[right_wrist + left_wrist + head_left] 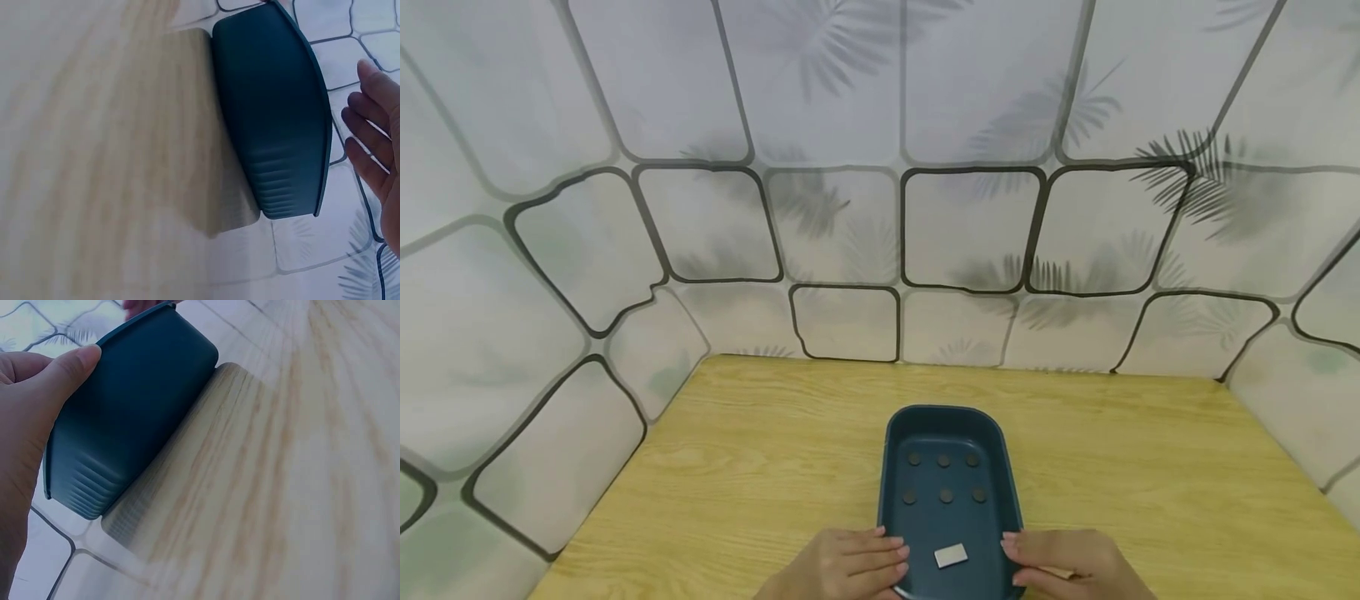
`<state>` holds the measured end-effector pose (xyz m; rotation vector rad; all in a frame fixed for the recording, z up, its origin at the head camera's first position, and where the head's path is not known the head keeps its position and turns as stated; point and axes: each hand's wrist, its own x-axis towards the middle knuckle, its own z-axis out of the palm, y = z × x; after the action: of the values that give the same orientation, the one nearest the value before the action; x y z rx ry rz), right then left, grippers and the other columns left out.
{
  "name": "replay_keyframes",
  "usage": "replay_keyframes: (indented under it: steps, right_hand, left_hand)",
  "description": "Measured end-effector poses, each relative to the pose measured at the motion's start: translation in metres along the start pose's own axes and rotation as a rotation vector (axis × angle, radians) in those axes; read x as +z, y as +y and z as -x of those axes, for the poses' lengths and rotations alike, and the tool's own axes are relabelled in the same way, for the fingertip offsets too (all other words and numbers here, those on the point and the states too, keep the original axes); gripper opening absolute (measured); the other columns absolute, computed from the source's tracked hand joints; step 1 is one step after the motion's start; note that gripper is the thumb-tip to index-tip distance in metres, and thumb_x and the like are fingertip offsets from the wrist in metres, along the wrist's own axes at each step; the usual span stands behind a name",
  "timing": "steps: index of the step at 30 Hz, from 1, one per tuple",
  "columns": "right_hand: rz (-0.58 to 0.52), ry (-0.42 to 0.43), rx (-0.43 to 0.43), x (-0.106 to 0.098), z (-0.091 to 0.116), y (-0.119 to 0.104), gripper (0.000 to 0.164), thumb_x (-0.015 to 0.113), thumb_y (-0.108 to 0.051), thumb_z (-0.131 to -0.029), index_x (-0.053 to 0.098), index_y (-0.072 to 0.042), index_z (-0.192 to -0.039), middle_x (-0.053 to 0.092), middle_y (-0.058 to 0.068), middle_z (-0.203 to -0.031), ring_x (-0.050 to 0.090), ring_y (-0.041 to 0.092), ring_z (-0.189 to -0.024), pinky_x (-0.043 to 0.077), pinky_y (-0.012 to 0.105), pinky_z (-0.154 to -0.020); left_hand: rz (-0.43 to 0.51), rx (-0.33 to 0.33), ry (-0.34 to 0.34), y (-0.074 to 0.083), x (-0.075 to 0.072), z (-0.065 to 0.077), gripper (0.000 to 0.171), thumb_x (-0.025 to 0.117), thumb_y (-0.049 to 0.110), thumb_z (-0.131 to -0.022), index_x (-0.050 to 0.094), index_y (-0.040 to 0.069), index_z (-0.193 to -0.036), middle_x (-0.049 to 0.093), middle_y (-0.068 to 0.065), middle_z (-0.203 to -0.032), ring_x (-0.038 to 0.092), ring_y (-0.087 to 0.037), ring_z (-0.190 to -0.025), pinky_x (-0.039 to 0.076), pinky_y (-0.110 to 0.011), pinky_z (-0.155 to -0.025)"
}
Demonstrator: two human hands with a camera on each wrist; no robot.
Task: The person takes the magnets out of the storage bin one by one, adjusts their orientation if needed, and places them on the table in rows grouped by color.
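Observation:
A dark blue-green plastic tray [925, 529] with rounded corners stands on the wooden table, its long side running away from me. Several small dark round discs [945, 497] lie in two rows on its floor. Nearer to me inside it is a small whitish rectangular block [951, 556]. My left hand [850, 562] holds the left rim, fingers over the inner side and thumb [75, 369] against the outside wall. At the right rim is my right hand [1075, 562], its fingers loosely extended; the right wrist view shows a gap between these fingers [369, 134] and the tray.
The wood-grain table [760, 450] stretches to both sides of the tray and behind it. Patterned wall covering [842, 325] with dark outlines and leaf prints encloses the back and both sides.

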<state>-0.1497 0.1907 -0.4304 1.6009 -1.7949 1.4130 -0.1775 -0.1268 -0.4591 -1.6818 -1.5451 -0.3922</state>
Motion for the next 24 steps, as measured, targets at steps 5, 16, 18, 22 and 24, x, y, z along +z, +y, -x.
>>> replay_keyframes:
  steps: [5,16,18,22,24]
  right_hand:
    - [0.220,0.095,0.035,-0.001,0.001,0.016,0.026,0.071,-0.003,-0.081,0.069,0.002,-0.107,0.072,0.006,-0.099,0.069,0.006,-0.088,0.054,0.015,-0.068]
    - [0.368,0.108,0.291,0.004,-0.025,0.019,0.028,0.078,0.005,-0.069,0.073,-0.003,-0.096,0.073,0.004,-0.081,0.066,0.002,-0.068,0.051,0.012,-0.056]
    - [0.359,0.100,0.347,0.003,-0.030,0.020,0.025,0.077,0.002,-0.072,0.073,-0.003,-0.096,0.072,0.002,-0.079,0.064,0.000,-0.065,0.050,0.012,-0.054]
    - [0.346,0.058,0.485,0.001,-0.041,0.020,0.021,0.076,-0.009,-0.077,0.072,-0.005,-0.097,0.070,-0.002,-0.077,0.058,-0.002,-0.061,0.049,0.016,-0.050]
    - [0.328,0.027,0.579,0.000,-0.046,0.021,0.021,0.075,-0.016,-0.080,0.071,-0.007,-0.099,0.068,-0.005,-0.076,0.056,-0.002,-0.060,0.049,0.019,-0.050]
  left_hand:
    - [0.001,-0.004,-0.014,0.000,0.001,0.003,0.021,0.064,0.021,-0.091,0.074,0.003,-0.095,0.072,-0.010,-0.096,0.069,-0.016,-0.094,0.055,-0.029,-0.081]
    - [0.008,0.003,-0.035,0.002,0.002,0.007,0.023,0.058,0.019,-0.094,0.073,0.002,-0.097,0.072,-0.010,-0.097,0.069,-0.016,-0.095,0.055,-0.029,-0.082]
    - [0.007,-0.001,-0.030,0.002,0.003,0.007,0.022,0.059,0.019,-0.094,0.073,0.003,-0.096,0.072,-0.010,-0.097,0.069,-0.016,-0.095,0.055,-0.029,-0.082]
    - [0.001,-0.007,-0.020,0.001,0.003,0.005,0.021,0.060,0.019,-0.093,0.074,0.003,-0.095,0.072,-0.009,-0.096,0.069,-0.016,-0.094,0.055,-0.028,-0.081]
    - [-0.001,-0.009,-0.016,0.001,0.003,0.004,0.021,0.061,0.019,-0.093,0.074,0.003,-0.094,0.072,-0.009,-0.095,0.069,-0.015,-0.093,0.055,-0.028,-0.080]
